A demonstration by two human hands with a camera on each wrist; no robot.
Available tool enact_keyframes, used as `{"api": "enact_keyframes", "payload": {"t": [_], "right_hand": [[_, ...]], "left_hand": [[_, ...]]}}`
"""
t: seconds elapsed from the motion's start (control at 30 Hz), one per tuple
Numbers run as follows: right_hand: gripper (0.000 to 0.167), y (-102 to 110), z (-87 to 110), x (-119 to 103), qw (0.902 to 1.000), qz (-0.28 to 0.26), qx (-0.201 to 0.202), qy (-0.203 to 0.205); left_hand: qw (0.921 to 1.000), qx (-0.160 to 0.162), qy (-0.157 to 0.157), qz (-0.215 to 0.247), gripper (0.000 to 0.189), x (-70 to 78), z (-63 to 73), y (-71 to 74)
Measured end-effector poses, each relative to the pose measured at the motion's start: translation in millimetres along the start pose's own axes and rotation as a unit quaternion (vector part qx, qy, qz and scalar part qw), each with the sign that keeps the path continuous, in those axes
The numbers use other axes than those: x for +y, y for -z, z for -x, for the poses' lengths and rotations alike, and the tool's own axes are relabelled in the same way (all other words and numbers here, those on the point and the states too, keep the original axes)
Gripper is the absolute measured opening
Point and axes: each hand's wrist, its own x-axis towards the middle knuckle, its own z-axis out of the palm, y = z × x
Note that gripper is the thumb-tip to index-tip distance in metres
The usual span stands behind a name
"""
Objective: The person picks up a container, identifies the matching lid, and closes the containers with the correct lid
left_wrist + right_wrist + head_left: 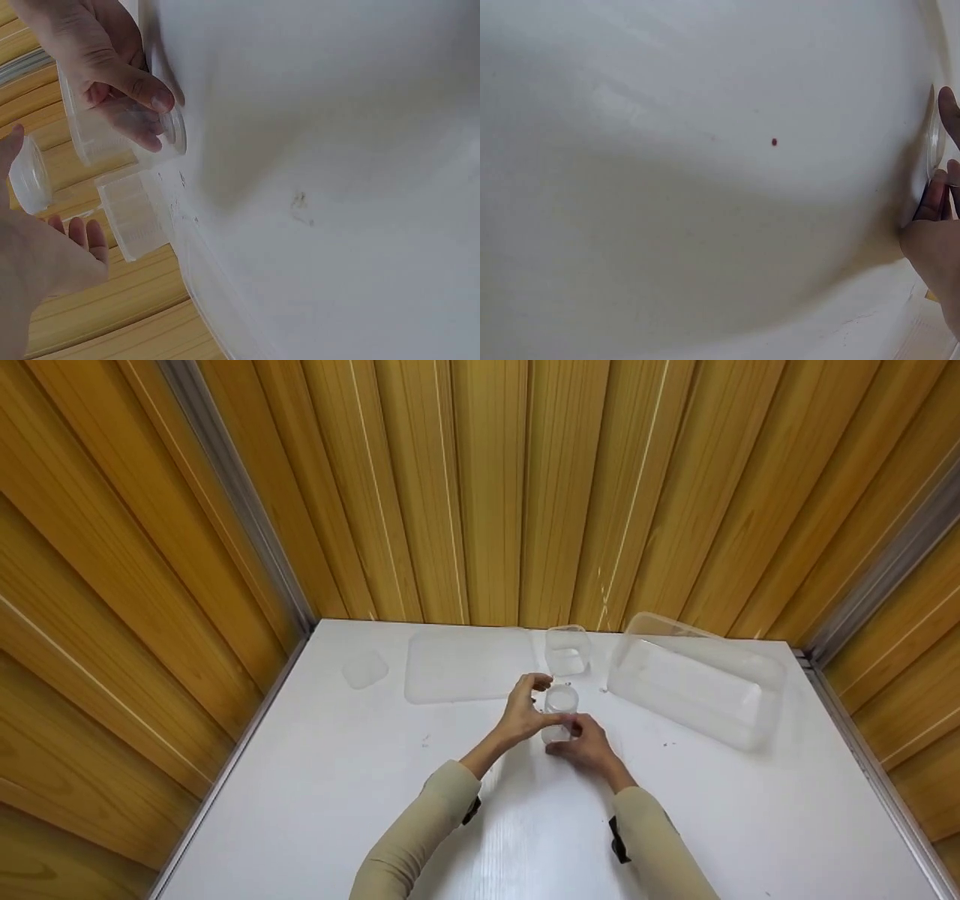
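Note:
A clear round plastic jar (556, 730) stands on the white table between both hands. My right hand (589, 746) holds it low on its side, thumb and fingers round the base, as the left wrist view also shows. At the jar's upper end is a round clear lid (31, 176). My left hand (523, 716) is spread around that lid, thumb near one edge and fingers (94, 244) a little apart from the other. In the right wrist view, the right hand (934, 240) is at the far right edge, by the jar's clear base (934, 142).
Behind the hands stands a small square clear container (568, 649). To the right is a large rectangular clear container (694, 686). A large flat rectangular lid (465, 664) and a small square lid (365, 669) lie at the left. Wood-patterned walls (487, 495) enclose the table (300, 810).

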Motion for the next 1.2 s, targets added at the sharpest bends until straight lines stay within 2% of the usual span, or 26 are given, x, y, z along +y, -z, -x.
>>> {"api": "enact_keyframes", "payload": {"t": [0.33,0.57,0.83,0.93,1.13,1.2], "right_hand": [[0.054,-4.0,-2.2,3.5,0.9999,-0.008,0.0,0.01],[0.058,-1.5,-2.6,2.8,1.0,0.002,0.004,0.002],[0.061,0.0,-1.8,2.7,0.9999,0.011,0.006,-0.001],[0.059,-0.1,-1.7,3.5,0.9999,0.015,0.006,-0.002],[0.055,0.7,-0.5,2.1,0.9999,0.01,0.001,-0.01],[0.052,1.5,-0.4,1.6,0.9999,0.011,0.001,-0.013]], "left_hand": [[0.9989,-0.005,0.002,0.047,0.064,-7.1,-0.5,-2.8],[0.9928,-0.04,0.027,0.109,0.061,-8.6,-3.0,-0.3],[0.9902,-0.063,0.022,0.123,0.061,-9.1,-4.2,-1.3],[0.9899,-0.076,0.019,0.118,0.061,-3.4,-2.4,0.7],[0.9859,-0.106,0.026,0.126,0.063,22.7,5.6,13.4],[0.9869,-0.104,0.031,0.119,0.066,22.8,5.2,12.5]]}}
